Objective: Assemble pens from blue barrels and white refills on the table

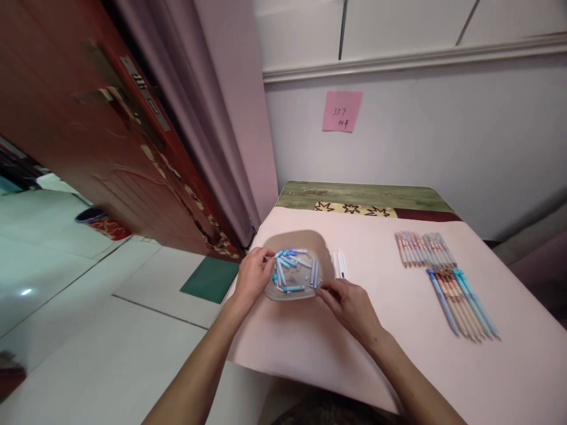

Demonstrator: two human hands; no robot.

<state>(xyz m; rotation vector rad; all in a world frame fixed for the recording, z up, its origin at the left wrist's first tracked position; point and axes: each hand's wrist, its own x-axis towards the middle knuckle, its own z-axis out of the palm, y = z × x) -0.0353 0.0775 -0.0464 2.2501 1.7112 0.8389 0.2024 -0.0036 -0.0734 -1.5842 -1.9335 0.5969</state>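
Observation:
A beige bowl-like tray (pixel 326 260) sits near the left side of the pink-covered table, holding several blue, light blue and lilac pen parts (pixel 294 288). My left hand (pixel 256 273) is at the tray's left rim, its fingers pinched at the end of a blue pen part. At the right front corner of the tray is my right hand (pixel 349 302), fingers closed over small pieces there; what they grip is too small to make out. A few thin white sticks (pixel 341 264) lie just right of the tray.
On the right of the table (pixel 381 254) lie a row of clear pens (pixel 425 249) and, nearer, a row of blue and beige pens (pixel 463 304). A wall stands behind; a red-brown door (pixel 146 195) is at the left.

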